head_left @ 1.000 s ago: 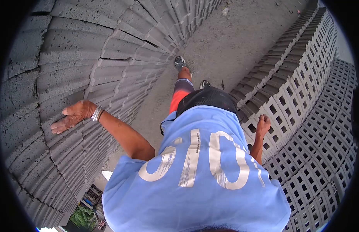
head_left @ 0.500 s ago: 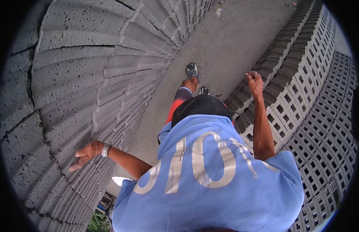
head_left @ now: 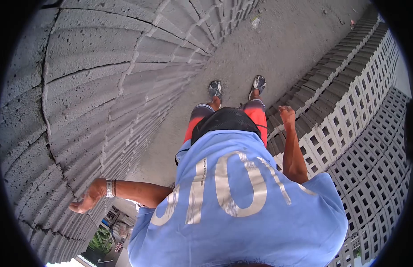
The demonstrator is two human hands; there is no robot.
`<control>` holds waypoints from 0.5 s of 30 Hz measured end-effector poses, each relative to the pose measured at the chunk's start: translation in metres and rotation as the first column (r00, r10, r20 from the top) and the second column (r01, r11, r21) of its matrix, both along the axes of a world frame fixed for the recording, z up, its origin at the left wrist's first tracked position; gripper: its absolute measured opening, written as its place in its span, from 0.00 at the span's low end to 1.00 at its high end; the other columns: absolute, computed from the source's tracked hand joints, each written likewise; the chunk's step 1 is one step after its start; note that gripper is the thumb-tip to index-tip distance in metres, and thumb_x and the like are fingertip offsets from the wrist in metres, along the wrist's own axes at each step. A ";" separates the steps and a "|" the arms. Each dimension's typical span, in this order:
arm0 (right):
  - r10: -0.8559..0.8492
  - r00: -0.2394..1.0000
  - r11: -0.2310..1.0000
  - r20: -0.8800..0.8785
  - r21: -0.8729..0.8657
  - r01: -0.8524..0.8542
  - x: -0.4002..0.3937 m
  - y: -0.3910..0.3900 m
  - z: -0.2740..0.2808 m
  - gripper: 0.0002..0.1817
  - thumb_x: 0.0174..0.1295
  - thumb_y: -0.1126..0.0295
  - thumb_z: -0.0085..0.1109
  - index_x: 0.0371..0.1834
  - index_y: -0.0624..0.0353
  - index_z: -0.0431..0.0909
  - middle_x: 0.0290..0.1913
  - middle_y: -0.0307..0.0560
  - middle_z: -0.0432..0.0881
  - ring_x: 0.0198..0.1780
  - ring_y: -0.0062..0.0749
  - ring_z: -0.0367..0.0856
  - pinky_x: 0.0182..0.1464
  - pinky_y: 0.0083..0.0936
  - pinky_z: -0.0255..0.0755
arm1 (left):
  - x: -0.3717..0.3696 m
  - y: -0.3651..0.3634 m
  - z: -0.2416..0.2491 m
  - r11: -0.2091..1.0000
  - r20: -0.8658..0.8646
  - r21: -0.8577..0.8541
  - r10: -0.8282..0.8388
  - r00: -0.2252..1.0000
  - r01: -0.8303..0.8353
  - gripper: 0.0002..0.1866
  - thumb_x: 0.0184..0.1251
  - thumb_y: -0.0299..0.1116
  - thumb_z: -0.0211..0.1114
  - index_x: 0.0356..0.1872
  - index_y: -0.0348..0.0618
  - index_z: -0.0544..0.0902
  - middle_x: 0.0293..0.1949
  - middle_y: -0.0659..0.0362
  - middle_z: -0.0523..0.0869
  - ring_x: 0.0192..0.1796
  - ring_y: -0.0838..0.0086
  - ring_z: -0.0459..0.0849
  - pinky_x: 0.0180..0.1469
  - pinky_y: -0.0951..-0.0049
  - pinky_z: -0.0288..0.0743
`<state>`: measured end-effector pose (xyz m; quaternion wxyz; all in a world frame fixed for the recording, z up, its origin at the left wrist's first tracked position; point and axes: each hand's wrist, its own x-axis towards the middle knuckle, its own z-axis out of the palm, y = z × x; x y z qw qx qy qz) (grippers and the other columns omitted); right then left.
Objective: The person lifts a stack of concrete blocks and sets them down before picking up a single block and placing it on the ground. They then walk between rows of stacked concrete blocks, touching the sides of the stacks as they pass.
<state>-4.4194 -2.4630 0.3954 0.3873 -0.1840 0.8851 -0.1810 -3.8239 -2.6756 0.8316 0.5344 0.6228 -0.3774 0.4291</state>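
I look straight down my blue shirt with white numerals [head_left: 233, 200] to my two shoes [head_left: 215, 88] on a grey dirt path [head_left: 277, 49]. My left hand [head_left: 84, 201], a metal watch on its wrist, hangs empty beside the tall stack of solid grey concrete blocks [head_left: 95, 89] on the left, fingers loosely curled, just off the block faces. My right hand [head_left: 286, 113] is loosely closed with nothing in it, close to the edge of the lower stack of hollow blocks [head_left: 349, 111] on the right.
The path runs as a narrow lane between the two block stacks. Small bits of litter [head_left: 255, 21] lie on the ground far ahead. Green plants [head_left: 101, 240] and some clutter show at the bottom left beyond the solid-block stack.
My left hand slid back off the solid-block wall and dropped lower. My right hand swung forward and up, then came down. My feet stepped and now stand side by side.
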 end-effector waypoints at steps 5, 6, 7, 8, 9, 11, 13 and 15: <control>-0.068 0.978 0.980 0.197 -0.170 0.103 -0.083 -0.006 0.000 0.20 0.58 0.57 0.61 0.43 0.63 0.84 0.35 0.46 0.84 0.35 0.34 0.81 0.37 0.29 0.70 | -0.145 -0.069 0.016 0.961 -0.013 -0.015 -0.275 0.961 0.275 0.35 0.76 0.52 0.26 0.71 0.37 0.60 0.72 0.43 0.61 0.75 0.56 0.59 0.75 0.54 0.52; -0.085 0.972 0.980 0.221 -0.159 0.122 -0.096 -0.007 0.014 0.20 0.58 0.55 0.61 0.43 0.62 0.84 0.34 0.43 0.83 0.33 0.31 0.79 0.33 0.27 0.68 | -0.145 -0.083 0.013 0.957 0.029 0.010 -0.290 0.957 0.290 0.34 0.77 0.50 0.27 0.72 0.32 0.58 0.73 0.41 0.60 0.75 0.54 0.58 0.76 0.56 0.52; -0.094 0.969 0.980 0.230 -0.149 0.131 -0.110 -0.005 0.021 0.22 0.59 0.53 0.60 0.44 0.62 0.84 0.37 0.43 0.84 0.34 0.31 0.80 0.33 0.27 0.68 | -0.148 -0.096 0.010 0.964 0.018 -0.017 -0.263 0.965 0.264 0.34 0.77 0.49 0.28 0.73 0.33 0.55 0.73 0.41 0.58 0.76 0.54 0.55 0.76 0.56 0.51; -0.138 0.960 0.974 0.243 -0.145 0.176 -0.120 -0.003 0.028 0.22 0.58 0.55 0.61 0.45 0.63 0.84 0.36 0.44 0.84 0.34 0.30 0.80 0.34 0.26 0.69 | -0.149 -0.109 0.006 0.970 0.004 -0.046 -0.238 0.971 0.238 0.33 0.78 0.48 0.29 0.74 0.33 0.53 0.74 0.42 0.55 0.77 0.54 0.53 0.76 0.56 0.50; -0.180 0.951 0.965 0.251 -0.141 0.220 -0.131 -0.002 0.040 0.22 0.58 0.56 0.62 0.45 0.65 0.83 0.35 0.44 0.84 0.34 0.29 0.79 0.36 0.25 0.71 | -0.149 -0.115 0.004 0.975 -0.016 -0.075 -0.211 0.977 0.209 0.33 0.78 0.47 0.29 0.75 0.33 0.51 0.75 0.42 0.53 0.78 0.54 0.50 0.76 0.56 0.49; -0.281 0.933 0.945 0.225 -0.103 0.310 -0.145 -0.002 0.057 0.23 0.58 0.56 0.63 0.47 0.66 0.83 0.37 0.44 0.84 0.35 0.30 0.81 0.35 0.25 0.71 | -0.146 -0.123 0.002 0.994 -0.010 -0.075 -0.074 0.997 0.073 0.32 0.78 0.44 0.32 0.75 0.33 0.49 0.76 0.40 0.49 0.79 0.53 0.46 0.77 0.56 0.46; -0.261 0.945 0.961 0.199 -0.042 0.274 -0.161 -0.002 0.062 0.25 0.58 0.55 0.62 0.48 0.66 0.83 0.38 0.44 0.84 0.36 0.32 0.82 0.34 0.27 0.70 | -0.155 -0.130 0.003 0.995 -0.039 -0.094 0.006 0.999 -0.010 0.31 0.78 0.41 0.33 0.76 0.33 0.49 0.76 0.39 0.47 0.79 0.51 0.44 0.78 0.56 0.44; -0.219 0.954 0.975 0.203 0.020 0.220 -0.177 -0.007 0.061 0.25 0.58 0.52 0.61 0.49 0.63 0.82 0.39 0.43 0.84 0.37 0.32 0.83 0.35 0.28 0.70 | -0.160 -0.137 0.003 0.991 -0.096 -0.124 0.038 0.995 -0.050 0.30 0.78 0.39 0.34 0.76 0.34 0.49 0.76 0.38 0.46 0.79 0.50 0.42 0.78 0.55 0.43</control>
